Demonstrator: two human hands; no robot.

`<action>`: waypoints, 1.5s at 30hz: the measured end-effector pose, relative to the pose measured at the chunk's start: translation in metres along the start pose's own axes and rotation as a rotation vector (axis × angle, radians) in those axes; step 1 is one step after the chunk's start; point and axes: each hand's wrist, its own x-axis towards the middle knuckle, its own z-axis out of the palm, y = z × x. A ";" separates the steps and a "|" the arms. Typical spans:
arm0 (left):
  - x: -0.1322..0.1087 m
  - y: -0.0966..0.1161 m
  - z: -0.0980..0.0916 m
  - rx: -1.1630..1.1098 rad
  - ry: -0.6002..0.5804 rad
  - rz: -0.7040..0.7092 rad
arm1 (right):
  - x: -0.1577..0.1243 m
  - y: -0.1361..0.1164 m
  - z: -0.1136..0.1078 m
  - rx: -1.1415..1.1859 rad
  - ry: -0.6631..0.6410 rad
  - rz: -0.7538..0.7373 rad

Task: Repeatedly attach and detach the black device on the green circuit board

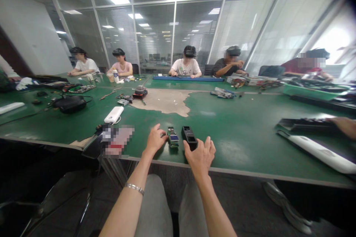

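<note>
A small green circuit board stack with a blue-white display [174, 138] lies on the green table near its front edge. Just left of it is my left hand [156, 140], fingers loosely apart and holding nothing, with the fingertips close to the board. Right of the board lies a long black plastic housing [188, 132] with rectangular cut-outs. Over its near end rests my right hand [200, 155], thumb on the left side and fingers spread to the right. The hand partly covers the housing, and whether it touches it is hard to tell.
Left of my hands are a white power bank [114, 114] and a blurred-out reddish item [122, 140]. A black pouch [69, 103] lies farther left. Brown torn patch [164, 100] marks the table [236, 118]. At right, a co-worker's hand [346, 126] reaches near a long white bar [319, 152].
</note>
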 end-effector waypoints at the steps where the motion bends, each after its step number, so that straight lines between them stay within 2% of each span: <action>1: 0.000 0.000 0.000 0.001 -0.004 0.003 | 0.000 0.000 0.000 0.000 -0.001 0.000; 13: -0.001 0.001 0.000 0.023 -0.021 0.006 | -0.001 0.001 0.002 -0.003 0.002 -0.004; 19: -0.002 -0.001 0.001 -0.006 0.003 0.002 | 0.007 -0.002 -0.002 0.083 0.021 0.027; 26: -0.001 -0.005 0.002 -0.040 0.091 0.019 | 0.014 -0.032 -0.016 0.165 0.063 -0.021; 33: -0.001 -0.005 -0.001 -0.054 0.091 0.018 | 0.003 -0.059 -0.010 0.172 0.032 -0.050; 45: -0.001 -0.006 0.001 -0.081 0.080 0.002 | -0.005 -0.070 -0.006 0.131 -0.055 -0.047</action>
